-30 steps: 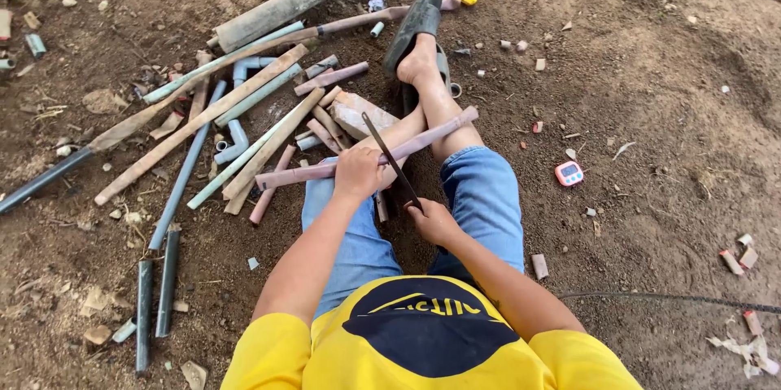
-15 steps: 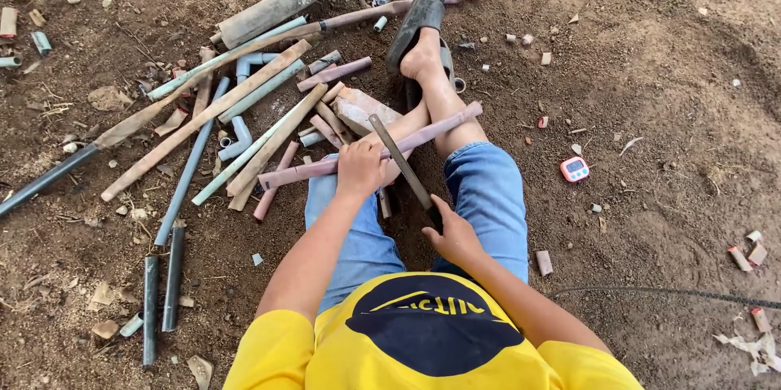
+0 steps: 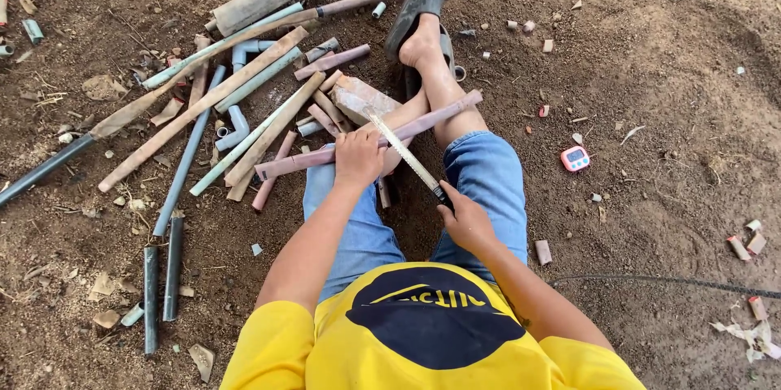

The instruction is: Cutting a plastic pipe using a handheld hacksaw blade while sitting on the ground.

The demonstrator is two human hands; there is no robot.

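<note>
The left hand (image 3: 358,156) is closed over a pinkish plastic pipe (image 3: 370,136), fingers wrapped across the top and pressing it down onto the person's legs. The pipe lies crosswise over the shins, one end reaching toward the pile of offcuts on the left, the other projecting past the right leg.

The right hand (image 3: 465,217) is clenched around the dark handle of a hand saw (image 3: 404,151). The blade runs up and to the left from that hand, crosses the pipe just beside the left hand's fingers, and its tip ends near a pale block of stone (image 3: 364,97). Blade and pipe appear to touch where they cross.

The person sits on bare dirt ground (image 3: 651,97) in blue jeans and a yellow shirt, with a dark sandal (image 3: 416,6) on the outstretched foot. A heap of grey, blue and pink pipe lengths (image 3: 236,105) lies to the left. A small red digital timer (image 3: 575,158) sits on the ground to the right, well apart from both hands.

Against the frame half a second ago: the right hand has moved forward, and the saw blade now extends further past the pipe. The left hand's grip and the pipe's position are unchanged.
</note>
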